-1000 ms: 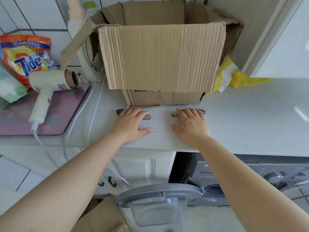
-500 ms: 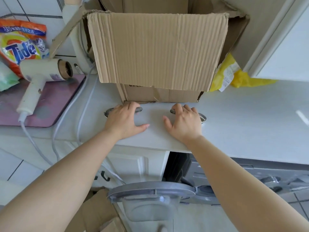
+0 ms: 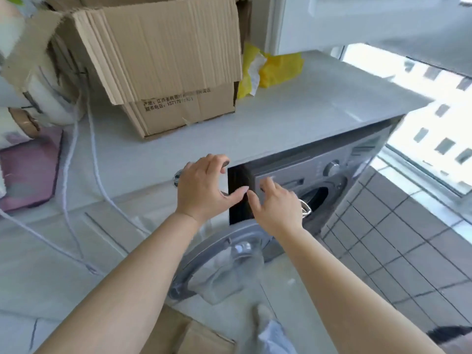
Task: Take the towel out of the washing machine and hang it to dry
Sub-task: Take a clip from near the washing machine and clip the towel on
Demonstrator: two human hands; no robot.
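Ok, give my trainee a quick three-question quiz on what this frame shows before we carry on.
1. True or false: the washer door is open.
2. What does the left hand hold: A) a towel, B) a metal clip, C) a hair dryer?
3. Is the towel visible in the drum opening?

Key
1. True: it is swung out below the hands.
2. B: its curled fingers cover a clip at the counter edge. The right hand also has metal showing beside it, in front of the washer.
3. No: the opening looks dark, and no towel shows.
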